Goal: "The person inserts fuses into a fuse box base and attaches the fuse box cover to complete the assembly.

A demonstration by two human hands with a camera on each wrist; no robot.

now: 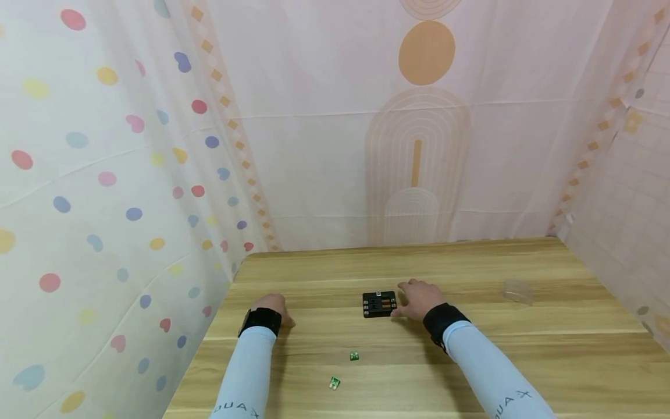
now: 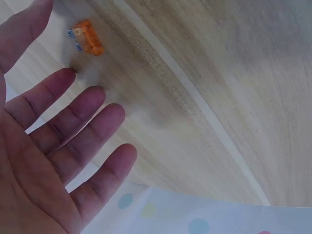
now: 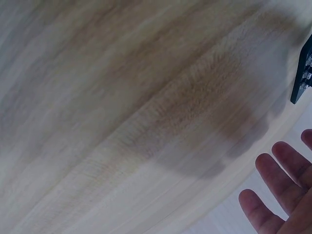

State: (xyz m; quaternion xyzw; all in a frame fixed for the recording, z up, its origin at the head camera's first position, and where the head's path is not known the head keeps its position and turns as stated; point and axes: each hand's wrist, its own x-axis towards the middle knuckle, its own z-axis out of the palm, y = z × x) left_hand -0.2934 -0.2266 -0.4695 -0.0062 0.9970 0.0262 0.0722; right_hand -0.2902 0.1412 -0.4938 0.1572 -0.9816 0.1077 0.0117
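Observation:
A black fuse block (image 1: pixel 379 304) with screw terminals and an orange fuse in it lies mid-table. Close by its right end is my right hand (image 1: pixel 419 298), thumb at the near corner and fingers spread. The right wrist view catches the block's edge (image 3: pixel 303 73) beyond extended fingers (image 3: pixel 273 178); thumb and index are out of that frame. On the left side, my left hand (image 1: pixel 272 305) hovers low over the wood, its fingers (image 2: pixel 92 124) loosely straight and apart. An orange blade fuse (image 2: pixel 87 38) with metal prongs lies between its thumb and index finger, hidden from the head view.
Two green blade fuses (image 1: pixel 354 355) lie on the wooden table (image 1: pixel 314 273) nearer to me than the block. A clear plastic cover (image 1: pixel 518 292) sits at the right. Patterned curtains (image 1: pixel 314 145) hang along the table's back and sides.

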